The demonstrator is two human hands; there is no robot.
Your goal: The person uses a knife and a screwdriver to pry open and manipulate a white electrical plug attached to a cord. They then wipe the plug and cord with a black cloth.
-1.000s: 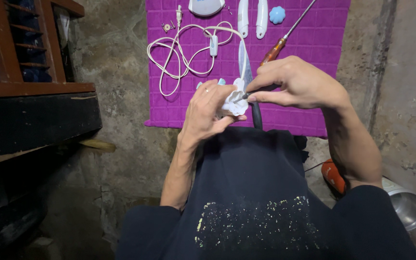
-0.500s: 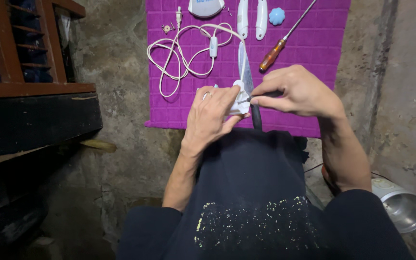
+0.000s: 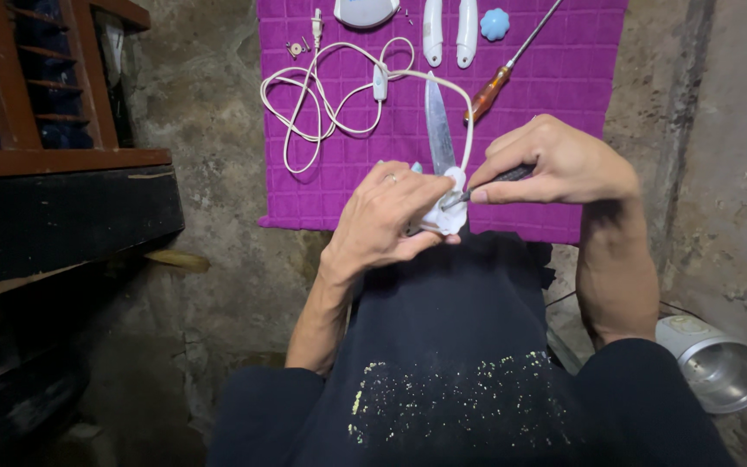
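Observation:
My left hand point(image 3: 386, 220) grips a small white plastic part point(image 3: 445, 212) over the near edge of a purple cloth point(image 3: 555, 95). My right hand point(image 3: 559, 160) holds a slim dark-handled tool point(image 3: 499, 180) whose tip touches the white part. A white cable point(image 3: 339, 95) runs from the part across the cloth in loose loops. A knife blade point(image 3: 437, 125) lies on the cloth just behind my hands.
On the cloth lie a wooden-handled screwdriver point(image 3: 499, 82), two white curved pieces point(image 3: 449, 30), a blue knob point(image 3: 494, 23) and a white casing point(image 3: 365, 10). A wooden frame point(image 3: 36, 95) stands at left. A metal can point(image 3: 719, 367) lies at lower right.
Both hands have shifted slightly nearer. My right hand has turned so the tool tip now meets the white part from the right.

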